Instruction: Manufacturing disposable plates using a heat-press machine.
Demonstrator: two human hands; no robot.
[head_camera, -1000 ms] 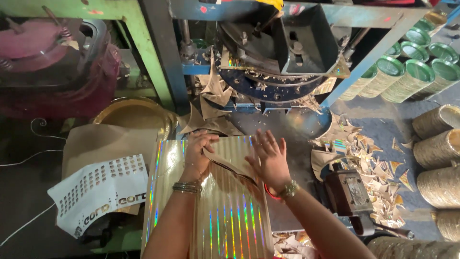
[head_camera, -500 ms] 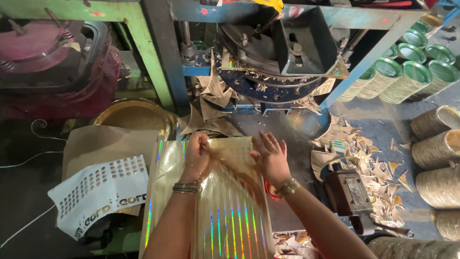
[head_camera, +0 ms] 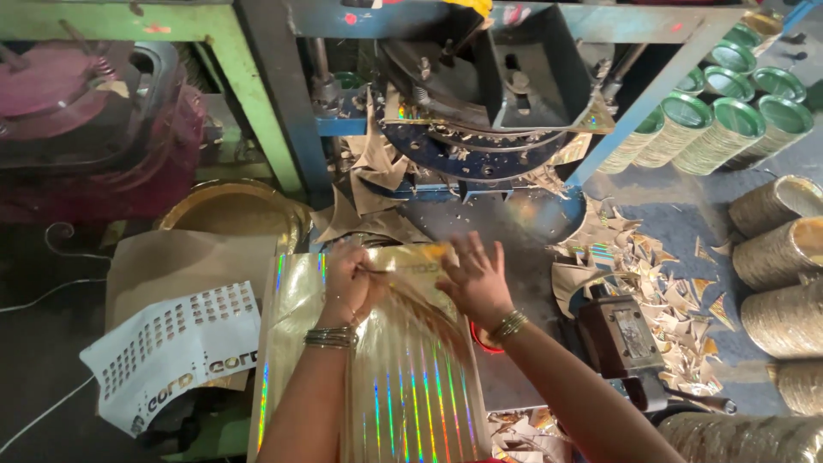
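So this is a paper-plate pressing setup, seen from above. Both hands are on a stack of shiny gold holographic sheets (head_camera: pixel 377 377) lying on the surface right in front of the press machine (head_camera: pixel 480 111).

The left hand (head_camera: pixel 347 287) is curled over the far edge of the stack, and its fingers look like they're pinching the top sheet near its corner. The right hand (head_camera: pixel 476 283) is flatter, fingers spread, resting on or just above the top sheet beside the left hand. It's a bit blurred, so I can't say whether it's pressing down or only hovering.

As for how far along things are, my read is that a lot is already done. There are rolls of finished green plates (head_camera: pixel 729 120) stacked at the upper right and gold plate stacks (head_camera: pixel 784 257) down the right side, plus a heap of triangular offcuts (head_camera: pixel 651 283) on the floor area next to the machine. A gold plate (head_camera: pixel 231 210) sits to the left of the press too.

What's left, going by the pile: the sheet stack looks pretty thick, and the top sheet is only being separated, not yet anywhere near the die. A white perforated sheet (head_camera: pixel 171 351) lies off to the left, untouched.
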